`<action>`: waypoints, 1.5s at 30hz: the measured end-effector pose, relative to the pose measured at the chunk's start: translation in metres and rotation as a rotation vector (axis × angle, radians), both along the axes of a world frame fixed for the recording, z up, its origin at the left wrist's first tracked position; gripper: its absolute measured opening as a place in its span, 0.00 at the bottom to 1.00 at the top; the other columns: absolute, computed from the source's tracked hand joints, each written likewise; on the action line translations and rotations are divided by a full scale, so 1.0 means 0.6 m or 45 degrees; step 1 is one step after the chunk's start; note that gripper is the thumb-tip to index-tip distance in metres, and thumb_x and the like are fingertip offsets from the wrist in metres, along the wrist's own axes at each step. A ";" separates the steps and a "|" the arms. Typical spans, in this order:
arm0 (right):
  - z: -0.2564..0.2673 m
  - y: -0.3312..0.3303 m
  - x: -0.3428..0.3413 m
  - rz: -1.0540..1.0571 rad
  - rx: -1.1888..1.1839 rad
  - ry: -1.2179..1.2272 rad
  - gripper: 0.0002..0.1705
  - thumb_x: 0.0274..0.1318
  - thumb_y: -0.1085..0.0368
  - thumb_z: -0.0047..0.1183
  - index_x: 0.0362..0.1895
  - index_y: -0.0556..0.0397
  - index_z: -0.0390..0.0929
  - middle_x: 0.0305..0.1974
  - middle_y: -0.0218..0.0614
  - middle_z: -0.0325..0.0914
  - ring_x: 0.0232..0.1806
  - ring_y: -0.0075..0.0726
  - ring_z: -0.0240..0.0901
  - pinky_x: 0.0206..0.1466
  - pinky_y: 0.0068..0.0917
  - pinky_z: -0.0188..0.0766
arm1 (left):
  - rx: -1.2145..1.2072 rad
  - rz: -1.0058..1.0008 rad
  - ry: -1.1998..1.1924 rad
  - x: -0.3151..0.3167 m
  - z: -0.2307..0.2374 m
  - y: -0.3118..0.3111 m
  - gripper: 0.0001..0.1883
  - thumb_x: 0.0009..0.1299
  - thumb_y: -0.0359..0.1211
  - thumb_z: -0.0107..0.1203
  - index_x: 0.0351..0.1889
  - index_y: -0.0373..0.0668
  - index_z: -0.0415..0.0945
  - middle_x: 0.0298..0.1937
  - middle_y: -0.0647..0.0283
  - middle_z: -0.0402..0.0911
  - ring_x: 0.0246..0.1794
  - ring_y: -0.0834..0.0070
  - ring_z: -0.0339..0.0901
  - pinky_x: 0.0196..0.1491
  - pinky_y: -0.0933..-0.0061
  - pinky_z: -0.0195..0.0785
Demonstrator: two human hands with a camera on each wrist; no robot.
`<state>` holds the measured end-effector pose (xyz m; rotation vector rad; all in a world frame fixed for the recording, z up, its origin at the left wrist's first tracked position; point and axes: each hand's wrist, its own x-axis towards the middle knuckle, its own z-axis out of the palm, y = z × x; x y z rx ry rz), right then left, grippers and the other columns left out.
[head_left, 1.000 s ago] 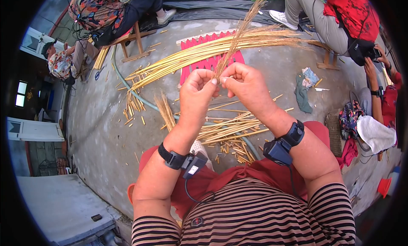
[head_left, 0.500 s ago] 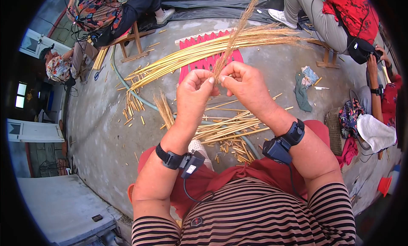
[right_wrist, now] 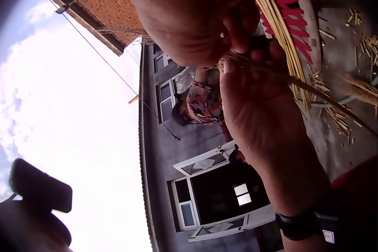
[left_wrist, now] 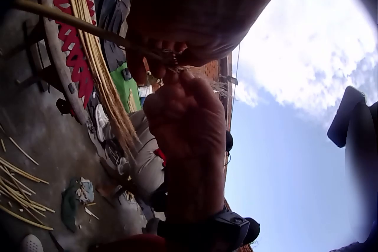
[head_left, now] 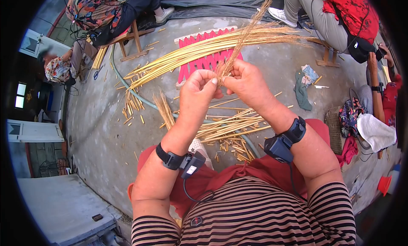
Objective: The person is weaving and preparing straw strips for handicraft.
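Both hands are raised close together in front of the body in the head view, pinching one broomcorn stalk at the base of its feathery brush. My left hand grips it between thumb and curled fingers. Right beside it, my right hand pinches the same spot, thumb toward the left thumb. The brush fans up and to the right, past the fingers. In the right wrist view the bare stem runs out from the left hand. The left wrist view shows the right hand at the brush base.
A bundle of long broomcorn stalks lies across a red-laced seat. Loose cut stalks and short pieces cover the floor before the knees, with a hose crossing it. Other people sit at both sides. A cloth lies to the right.
The brush first leans slightly left, then swings rightward and lower at its tip. My right hand has shifted slightly up along the brush base; the left stays nearly in place.
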<state>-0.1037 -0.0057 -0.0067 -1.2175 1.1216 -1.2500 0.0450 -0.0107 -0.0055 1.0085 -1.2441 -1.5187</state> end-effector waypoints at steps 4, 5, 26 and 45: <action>-0.003 -0.001 -0.003 0.016 -0.003 0.052 0.08 0.47 0.68 0.54 0.32 0.58 0.75 0.24 0.32 0.76 0.23 0.18 0.70 0.25 0.20 0.67 | 0.003 -0.019 -0.028 0.001 0.002 0.001 0.05 0.67 0.27 0.49 0.39 0.37 0.69 0.33 0.63 0.75 0.27 0.79 0.74 0.32 0.78 0.72; -0.010 -0.003 -0.003 0.014 -0.016 0.058 0.08 0.47 0.68 0.54 0.32 0.58 0.75 0.24 0.32 0.76 0.24 0.18 0.70 0.25 0.20 0.67 | 0.003 -0.024 -0.044 0.000 0.004 0.002 0.05 0.67 0.27 0.49 0.39 0.37 0.69 0.33 0.63 0.75 0.27 0.79 0.74 0.32 0.78 0.72; 0.016 0.004 -0.011 0.257 0.356 -0.099 0.11 0.60 0.61 0.46 0.32 0.55 0.75 0.24 0.28 0.74 0.18 0.18 0.69 0.21 0.15 0.67 | -0.220 0.134 -0.270 0.005 0.012 -0.001 0.03 0.65 0.26 0.52 0.34 0.39 0.69 0.29 0.69 0.74 0.26 0.86 0.70 0.30 0.84 0.63; 0.015 0.002 -0.012 0.239 0.316 -0.053 0.05 0.56 0.64 0.50 0.32 0.52 0.74 0.25 0.27 0.74 0.18 0.16 0.67 0.22 0.14 0.64 | -0.231 0.025 -0.175 0.013 0.008 -0.006 0.07 0.63 0.26 0.53 0.39 0.37 0.71 0.33 0.68 0.76 0.33 0.85 0.73 0.38 0.82 0.66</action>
